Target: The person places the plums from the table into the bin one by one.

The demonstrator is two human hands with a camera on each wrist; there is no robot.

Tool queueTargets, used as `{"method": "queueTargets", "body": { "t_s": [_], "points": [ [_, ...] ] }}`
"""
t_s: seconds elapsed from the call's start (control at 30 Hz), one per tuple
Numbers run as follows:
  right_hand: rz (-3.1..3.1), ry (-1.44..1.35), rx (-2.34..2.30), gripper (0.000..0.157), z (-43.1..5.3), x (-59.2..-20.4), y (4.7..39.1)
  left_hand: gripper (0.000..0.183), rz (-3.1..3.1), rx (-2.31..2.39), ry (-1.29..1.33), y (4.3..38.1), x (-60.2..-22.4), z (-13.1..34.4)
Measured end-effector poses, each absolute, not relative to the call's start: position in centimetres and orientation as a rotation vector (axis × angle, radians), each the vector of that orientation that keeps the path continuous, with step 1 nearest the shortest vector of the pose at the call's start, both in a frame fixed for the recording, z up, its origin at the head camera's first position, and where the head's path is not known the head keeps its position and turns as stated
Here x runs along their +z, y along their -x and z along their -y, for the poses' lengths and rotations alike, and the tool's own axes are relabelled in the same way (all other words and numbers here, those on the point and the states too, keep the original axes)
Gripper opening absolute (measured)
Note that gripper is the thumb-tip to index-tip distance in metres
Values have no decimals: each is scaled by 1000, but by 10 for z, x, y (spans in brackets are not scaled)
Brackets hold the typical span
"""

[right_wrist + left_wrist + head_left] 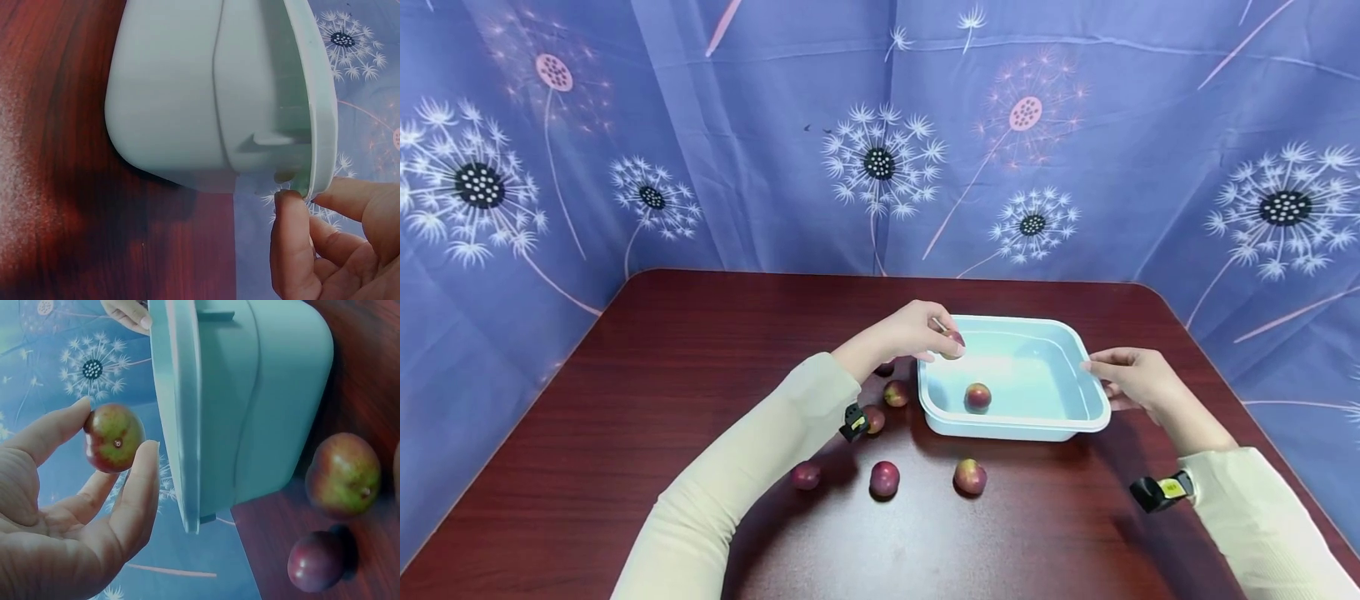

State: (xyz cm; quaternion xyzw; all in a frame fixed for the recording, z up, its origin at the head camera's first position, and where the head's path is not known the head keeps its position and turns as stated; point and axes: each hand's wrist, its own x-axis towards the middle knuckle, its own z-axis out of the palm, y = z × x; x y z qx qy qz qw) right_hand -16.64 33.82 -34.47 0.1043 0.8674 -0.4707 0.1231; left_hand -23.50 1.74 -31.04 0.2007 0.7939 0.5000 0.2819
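Observation:
A plum (953, 344), red and yellow-green, is pinched between the thumb and fingertips of my left hand (913, 331), above the left rim of a pale blue plastic tub (1000, 428). In the left wrist view that plum (114, 439) shows its stem end, apart from the tub wall. Inside the tub, near its front side, lies another plum (977, 396). My right hand (1138, 382) holds the tub's right rim between thumb and fingers, which the right wrist view shows close up at the rim (322, 125).
Several loose plums lie on the dark red wooden table (647, 375): one plum (970, 477) in front of the tub, another plum (884, 479) to its left, others beside and partly behind the left forearm. A blue dandelion-print curtain (775, 150) surrounds the table.

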Motion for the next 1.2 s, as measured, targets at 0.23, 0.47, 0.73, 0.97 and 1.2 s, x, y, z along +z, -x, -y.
{"method": "queueTargets", "body": {
  "t_s": [0.23, 0.47, 0.73, 0.97, 1.2],
  "points": [
    [-2540, -302, -1374, 58, -337, -345, 166, 30, -2135, 1297, -594, 233, -312, -27],
    [-2536, -309, -1381, 58, -337, -344, 166, 32, -2182, 1221, -641, 237, -316, -34],
    [-2556, -285, -1373, 57, -339, -345, 166, 34, -2190, 1186, -646, 244, -324, -42],
    [-2569, -295, -1369, 55, -338, -345, 165, 32, -2262, 1085, -703, 243, -325, -54],
    [-2560, -304, -1366, 52, -338, -345, 166, 30, -2301, 1001, -744, 241, -327, -64]
  ]
}}
